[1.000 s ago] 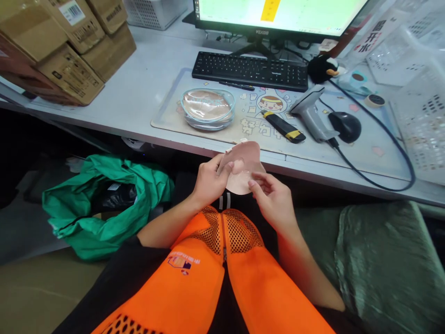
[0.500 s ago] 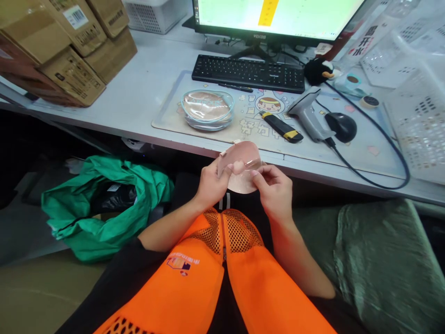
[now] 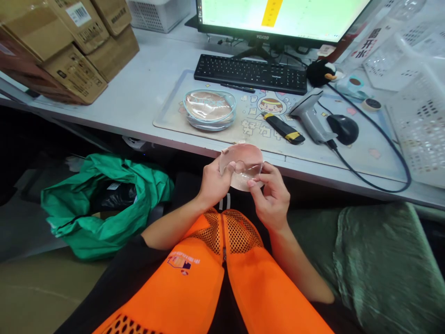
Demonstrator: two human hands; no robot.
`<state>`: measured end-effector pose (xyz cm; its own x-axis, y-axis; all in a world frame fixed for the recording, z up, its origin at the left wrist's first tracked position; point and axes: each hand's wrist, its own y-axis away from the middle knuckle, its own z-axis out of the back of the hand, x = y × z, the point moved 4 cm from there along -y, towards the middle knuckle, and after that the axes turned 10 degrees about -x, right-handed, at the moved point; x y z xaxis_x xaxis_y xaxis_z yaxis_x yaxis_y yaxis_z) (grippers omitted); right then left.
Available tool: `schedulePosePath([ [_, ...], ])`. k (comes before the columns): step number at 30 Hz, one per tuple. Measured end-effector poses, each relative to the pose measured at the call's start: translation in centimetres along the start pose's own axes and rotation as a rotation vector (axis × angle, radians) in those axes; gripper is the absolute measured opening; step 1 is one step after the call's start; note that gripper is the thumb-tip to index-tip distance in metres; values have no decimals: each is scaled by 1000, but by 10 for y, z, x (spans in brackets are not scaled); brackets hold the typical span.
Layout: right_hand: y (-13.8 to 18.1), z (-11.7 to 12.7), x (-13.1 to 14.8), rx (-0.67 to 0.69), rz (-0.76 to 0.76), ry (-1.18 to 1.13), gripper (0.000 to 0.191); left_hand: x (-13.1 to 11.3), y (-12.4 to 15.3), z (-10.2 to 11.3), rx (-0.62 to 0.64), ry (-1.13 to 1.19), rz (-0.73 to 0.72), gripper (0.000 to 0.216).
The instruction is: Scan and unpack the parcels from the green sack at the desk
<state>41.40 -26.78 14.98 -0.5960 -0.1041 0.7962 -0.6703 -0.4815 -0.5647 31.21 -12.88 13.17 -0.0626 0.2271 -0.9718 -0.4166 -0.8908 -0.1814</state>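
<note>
- Head view: round pinkish pad, glossy on its face, held upright just below the desk edge, above the lap.
- Left hand: fingers closed on the pad's left rim, thumb on its face.
- Right hand: fingertips pinching the pad's lower right rim.
- Clear case on the desk mat: holds beige pads of like shape.
- Green bag on the floor, left of the hands: open, dark wrapped contents inside.
- Cardboard boxes: stacked, shut, at the desk's far left.
</note>
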Motion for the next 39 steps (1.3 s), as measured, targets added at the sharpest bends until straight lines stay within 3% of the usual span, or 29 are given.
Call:
schedulePosePath([
  [10,-1,-2,4,85,-39,-26,6,2,-1,-4,23,-29,-30,32],
  [18,7,-1,-5,162,-189,-53,13,5,-1,-6,22,-77,-25,31],
  [22,2,5,-11,56,-263,-78,15,3,-2,-5,6,-54,-31,27],
  [29,-13,11,-10,-198,-267,-74,17,3,2,-7,16,-34,6,31],
  [33,-17,12,-14,-220,-320,-1,20,4,7,-8,8,8,-4,37],
  [39,-28,17,-16,-168,-165,300,17,0,9,-8,2,98,-23,39],
])
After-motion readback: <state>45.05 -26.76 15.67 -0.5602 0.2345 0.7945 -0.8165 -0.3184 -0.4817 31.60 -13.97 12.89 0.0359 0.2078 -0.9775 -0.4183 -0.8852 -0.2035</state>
